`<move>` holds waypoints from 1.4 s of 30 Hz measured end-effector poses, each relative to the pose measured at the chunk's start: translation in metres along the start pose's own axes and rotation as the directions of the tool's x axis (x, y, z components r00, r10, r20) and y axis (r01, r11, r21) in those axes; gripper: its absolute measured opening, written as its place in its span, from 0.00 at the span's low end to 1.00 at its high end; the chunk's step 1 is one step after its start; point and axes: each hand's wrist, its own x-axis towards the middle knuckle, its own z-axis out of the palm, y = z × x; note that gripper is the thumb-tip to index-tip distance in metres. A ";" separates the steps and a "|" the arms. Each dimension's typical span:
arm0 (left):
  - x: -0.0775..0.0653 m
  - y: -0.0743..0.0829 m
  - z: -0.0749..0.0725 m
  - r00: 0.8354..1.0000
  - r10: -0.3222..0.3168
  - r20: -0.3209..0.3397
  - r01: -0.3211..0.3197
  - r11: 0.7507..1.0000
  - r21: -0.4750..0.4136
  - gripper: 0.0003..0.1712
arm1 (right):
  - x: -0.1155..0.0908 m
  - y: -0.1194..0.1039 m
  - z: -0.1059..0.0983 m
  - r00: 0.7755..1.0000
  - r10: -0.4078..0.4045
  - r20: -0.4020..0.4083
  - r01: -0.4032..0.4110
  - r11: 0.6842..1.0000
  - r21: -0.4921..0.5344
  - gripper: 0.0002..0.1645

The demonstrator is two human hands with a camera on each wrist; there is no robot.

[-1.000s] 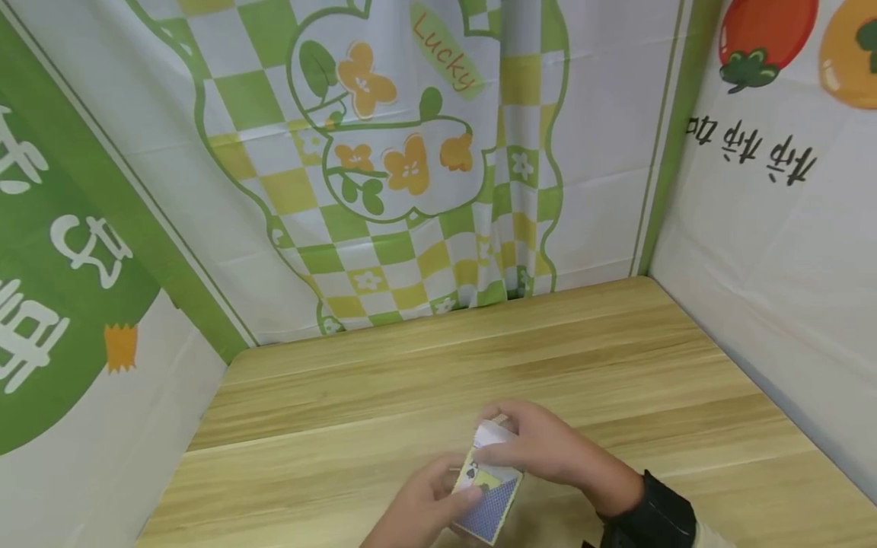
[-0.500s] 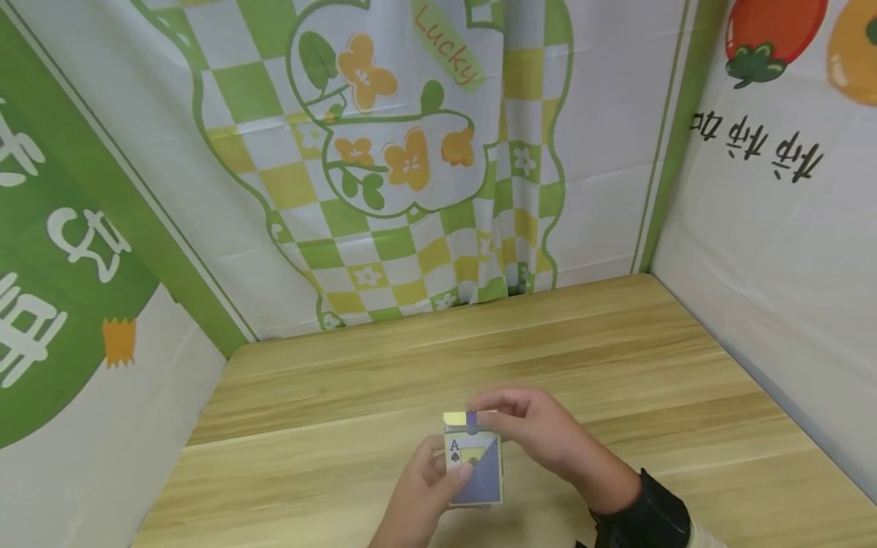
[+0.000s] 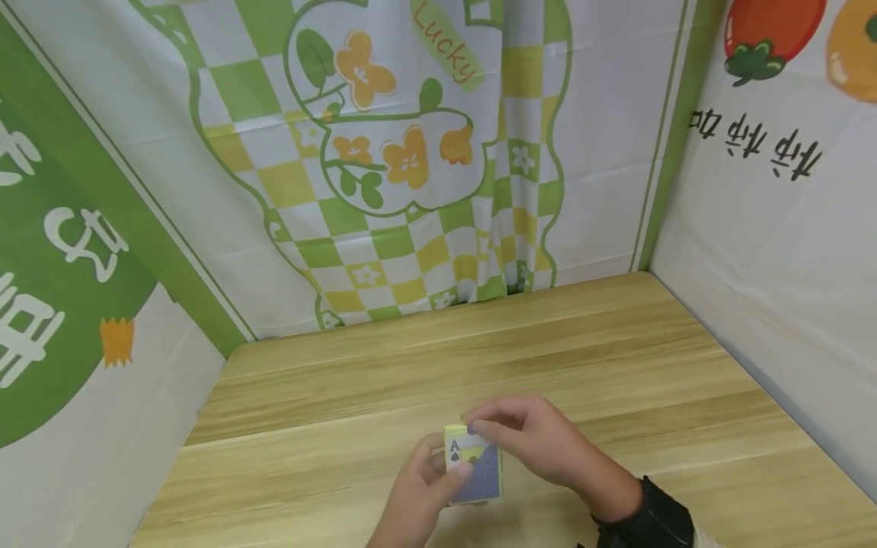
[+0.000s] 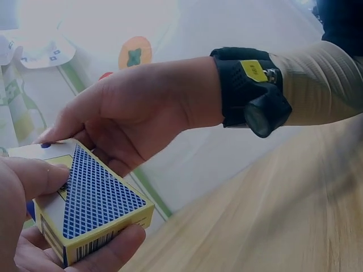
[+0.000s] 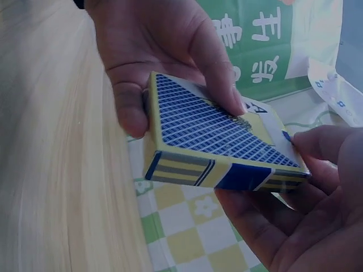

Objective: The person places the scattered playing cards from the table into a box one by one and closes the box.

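A box of playing cards [image 3: 485, 481], blue-checked and yellow-edged with an ace of spades printed on it, is held above the table. My left hand [image 3: 419, 491] grips it by the lower left part, thumb across the front and fingers underneath. At the upper end, my right hand [image 3: 541, 441] pinches the box, its thumb by a small blue tab [image 5: 287, 136] on the face. The yellow top flap [image 3: 454, 430] lies folded over that end. A barcode shows on the bottom end of the box [image 4: 102, 192] in the left wrist view. The box's contents are hidden.
The wood-grain table [image 3: 308, 426] spreads out below both hands. Behind it hangs a green and yellow checked curtain [image 3: 411, 251]. White printed cloth [image 3: 774, 289] borders the right side, and a green and white cloth [image 3: 89, 228] the left.
The box has turned from slanted to upright in the head view. Its flap, raised half a second ago, is now folded down under my right hand. My left hand keeps its grip.
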 end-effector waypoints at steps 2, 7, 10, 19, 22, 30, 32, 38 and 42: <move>-0.001 0.002 0.000 1.000 -0.002 -0.003 0.002 1.000 0.002 0.27 | -0.002 0.000 0.000 1.000 -0.009 0.017 0.009 1.000 -0.008 0.12; -0.001 0.002 0.000 1.000 0.008 0.011 -0.008 1.000 -0.014 0.27 | -0.004 0.002 0.001 0.999 -0.025 0.028 0.026 0.998 -0.064 0.12; 0.000 -0.002 -0.001 1.000 0.013 0.015 -0.012 1.000 -0.025 0.28 | -0.004 0.003 0.000 0.999 -0.038 0.031 0.041 0.994 -0.104 0.12; 0.016 -0.014 -0.006 1.000 0.004 -0.002 -0.003 0.952 0.305 0.44 | 0.007 0.035 -0.009 0.997 0.067 0.035 -0.057 0.969 -0.239 0.10; 0.021 -0.018 -0.010 1.000 0.010 0.026 -0.022 0.869 0.495 0.46 | 0.011 0.059 -0.011 0.989 0.144 0.029 -0.129 0.946 -0.298 0.09; 0.029 -0.030 -0.016 0.950 0.103 0.295 -0.299 0.569 0.766 0.36 | 0.005 0.083 -0.004 0.991 0.131 0.008 -0.115 0.893 -0.436 0.15; 0.028 -0.030 -0.015 0.955 0.094 0.283 -0.289 0.522 0.802 0.34 | -0.001 0.079 -0.001 0.994 0.095 0.050 -0.055 0.856 -0.514 0.20; 0.029 -0.034 -0.009 0.947 0.144 0.288 -0.322 0.381 0.867 0.31 | -0.028 0.071 0.004 0.985 -0.020 0.171 0.147 0.620 -0.771 0.27; 0.043 -0.033 -0.003 0.937 0.178 0.301 -0.339 0.241 0.909 0.23 | -0.028 0.075 -0.003 0.992 -0.023 0.127 0.119 0.546 -0.829 0.25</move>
